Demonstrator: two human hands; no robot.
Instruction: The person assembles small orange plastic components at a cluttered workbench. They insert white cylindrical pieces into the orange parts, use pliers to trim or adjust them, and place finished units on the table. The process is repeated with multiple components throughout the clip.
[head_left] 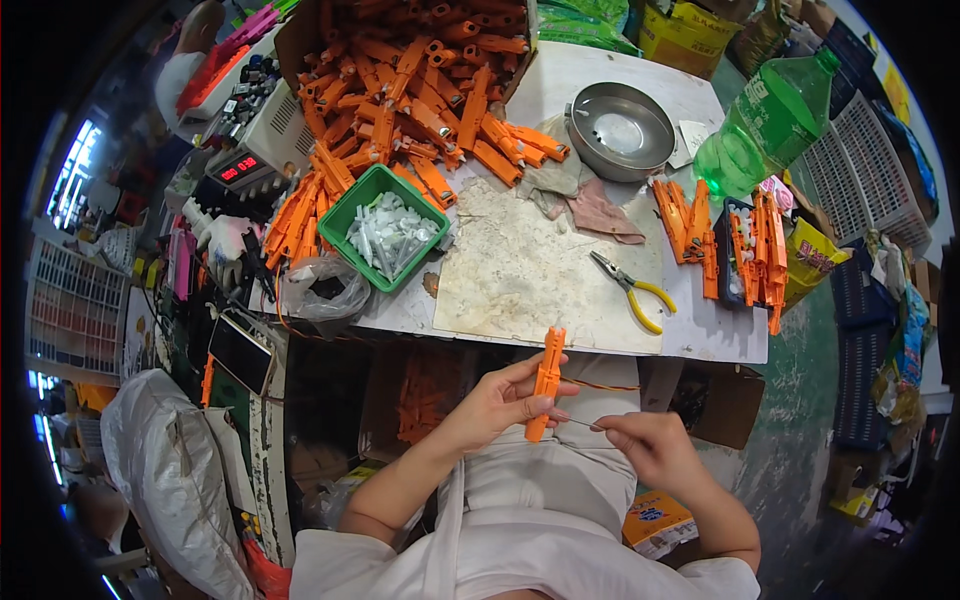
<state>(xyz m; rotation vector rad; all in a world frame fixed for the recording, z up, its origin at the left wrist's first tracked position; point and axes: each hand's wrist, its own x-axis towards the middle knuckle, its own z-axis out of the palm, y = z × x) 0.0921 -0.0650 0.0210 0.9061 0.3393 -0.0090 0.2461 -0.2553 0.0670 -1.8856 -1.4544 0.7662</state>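
We hold: one orange part [546, 385], over our lap [545, 480], left fingers [528, 408] closed round it, seemingly for steadiness; one thin rod [582, 424], right fingers [622, 430] pinched on its end; pliers [626, 283], on the surface [505, 275], apparently for easy reach.

A white-topped workbench [715, 342] is observed, its surface stained and scuffed. The green floor [775, 400] is found worn, with grey patches exposed. Blue crates [865, 380] are stacked along the right side. Daylight-like brightness is admitted through a barred window [75, 170] at the far left.
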